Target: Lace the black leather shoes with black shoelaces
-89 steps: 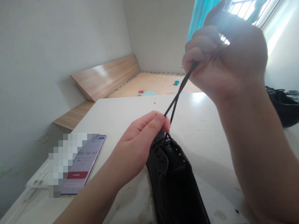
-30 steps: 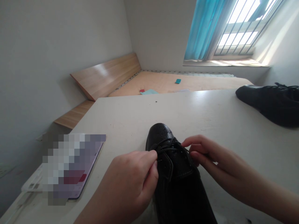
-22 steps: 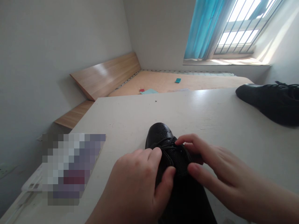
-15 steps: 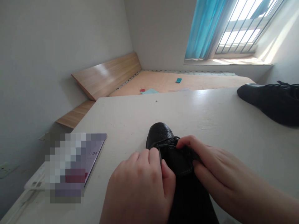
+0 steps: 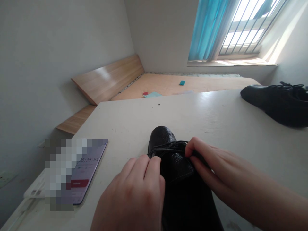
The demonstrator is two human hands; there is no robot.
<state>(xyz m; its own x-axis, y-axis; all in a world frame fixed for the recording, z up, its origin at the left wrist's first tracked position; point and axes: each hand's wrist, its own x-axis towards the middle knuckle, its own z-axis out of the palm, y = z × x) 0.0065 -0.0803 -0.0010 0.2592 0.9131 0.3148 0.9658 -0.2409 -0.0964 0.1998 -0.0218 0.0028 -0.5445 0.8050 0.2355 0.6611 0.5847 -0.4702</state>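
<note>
A black leather shoe (image 5: 161,134) lies on the white table, its toe pointing away from me. Thin black shoelaces (image 5: 169,148) cross over its front, above the broad tongue (image 5: 178,168). My left hand (image 5: 134,192) is closed at the left edge of the lace opening; its fingertips are partly hidden. On the opposite side, my right hand (image 5: 211,166) pinches the right edge of the opening between thumb and index finger, close to the laces. The heel end runs out of view at the bottom.
A second black lace-up shoe (image 5: 276,102) rests at the table's far right. To the left lies a phone (image 5: 89,173), partly blurred out, beside a white power strip (image 5: 35,189). Beyond the white table (image 5: 127,118) is a bed (image 5: 163,81) with a wooden headboard (image 5: 110,78).
My left hand has moved left and slightly down, and the tongue shows more. My right hand has shifted its pinch slightly. The view has turned slightly to the right.
</note>
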